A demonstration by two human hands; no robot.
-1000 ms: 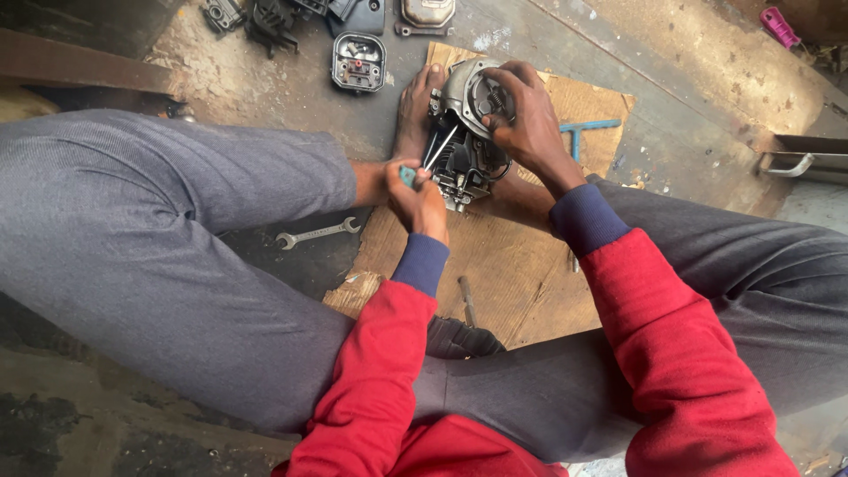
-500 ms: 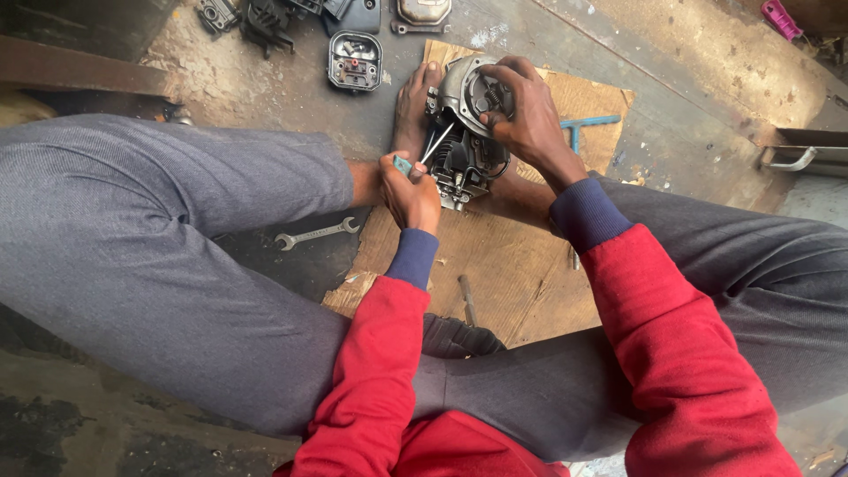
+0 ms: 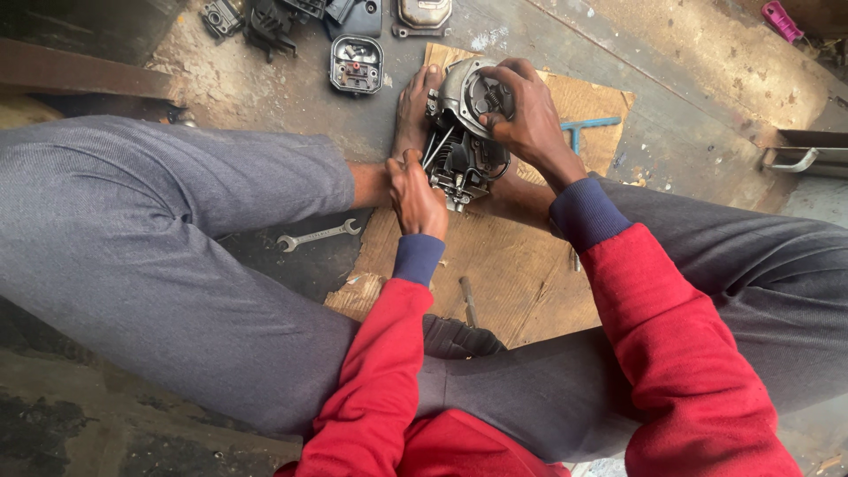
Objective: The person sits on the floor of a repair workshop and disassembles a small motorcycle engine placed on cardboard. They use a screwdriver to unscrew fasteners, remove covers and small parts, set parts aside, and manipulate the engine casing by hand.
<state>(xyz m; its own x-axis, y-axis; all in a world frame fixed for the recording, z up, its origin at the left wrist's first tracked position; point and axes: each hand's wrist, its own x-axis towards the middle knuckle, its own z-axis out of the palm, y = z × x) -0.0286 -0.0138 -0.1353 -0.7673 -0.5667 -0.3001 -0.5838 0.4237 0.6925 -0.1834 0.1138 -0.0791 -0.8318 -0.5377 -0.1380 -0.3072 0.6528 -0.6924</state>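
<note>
A small grey and black engine block (image 3: 466, 132) stands on a sheet of brown cardboard (image 3: 512, 265), wedged between my bare feet. My right hand (image 3: 523, 110) grips the top of the engine around its round grey housing. My left hand (image 3: 415, 190) is closed against the engine's lower left side, holding a thin metal tool whose shaft runs up into the engine. Red sleeves with blue cuffs cover both arms.
A silver spanner (image 3: 318, 236) lies on the concrete left of the cardboard. Engine covers and parts (image 3: 356, 64) sit at the top. A blue T-handle tool (image 3: 587, 128) rests on the cardboard's right side. A metal rod (image 3: 468, 300) and a black object (image 3: 459, 337) lie near my lap.
My left hand has shifted slightly down and rolled over the tool; the teal tip seen earlier in its fingers is now hidden. My right hand keeps its grip on the engine.
</note>
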